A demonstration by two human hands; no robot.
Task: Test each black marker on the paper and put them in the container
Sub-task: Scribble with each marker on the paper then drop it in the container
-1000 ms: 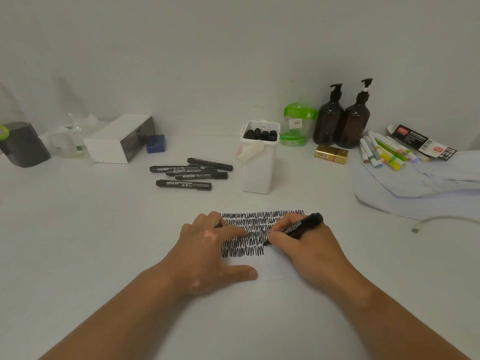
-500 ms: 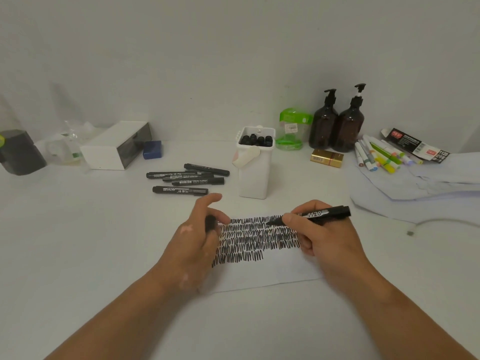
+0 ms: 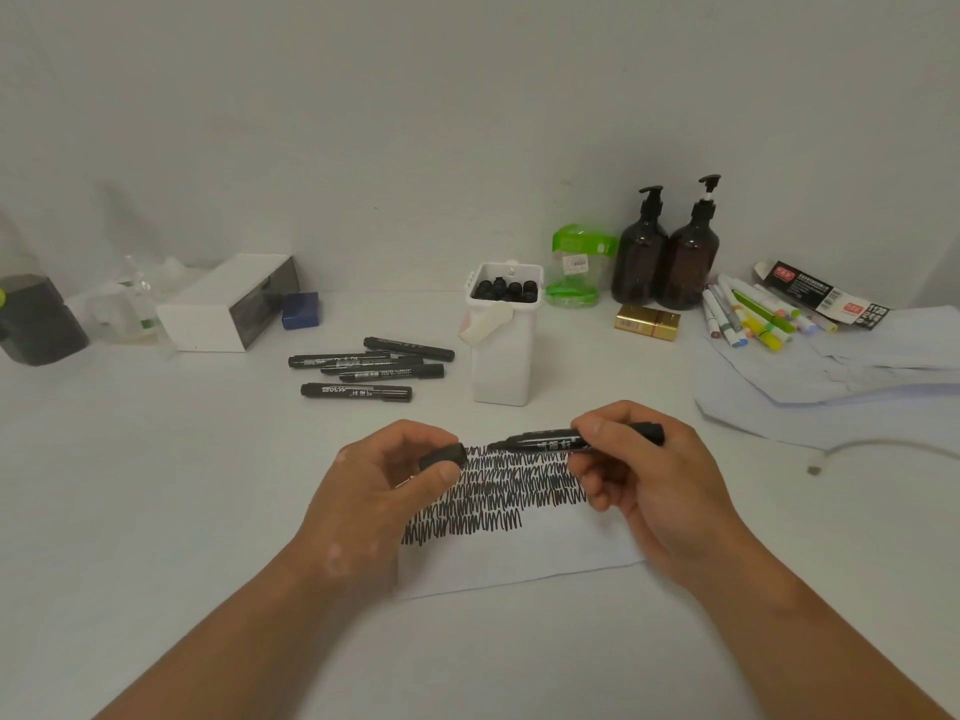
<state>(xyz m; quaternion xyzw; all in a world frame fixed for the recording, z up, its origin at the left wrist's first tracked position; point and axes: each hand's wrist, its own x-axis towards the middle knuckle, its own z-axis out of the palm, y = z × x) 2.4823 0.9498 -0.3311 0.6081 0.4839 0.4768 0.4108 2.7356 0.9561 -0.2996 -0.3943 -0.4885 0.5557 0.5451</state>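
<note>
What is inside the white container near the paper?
Several black markers stand inside the white container; only their top ends show. Its walls hide their bodies and the bottom.

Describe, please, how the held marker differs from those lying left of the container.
The held marker is uncapped, cap in the left hand; the lying markers are capped. The right hand grips the held marker over the paper; the lying markers rest on the table. All are black.

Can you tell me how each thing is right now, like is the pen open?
marker: uncapped, held level by the right hand, tip toward the cap.
cap: off, pinched in the left hand.
container: upright, open, stored markers inside.
loose markers: capped, lying flat left of the container.
paper: flat, scribbled black.
</note>
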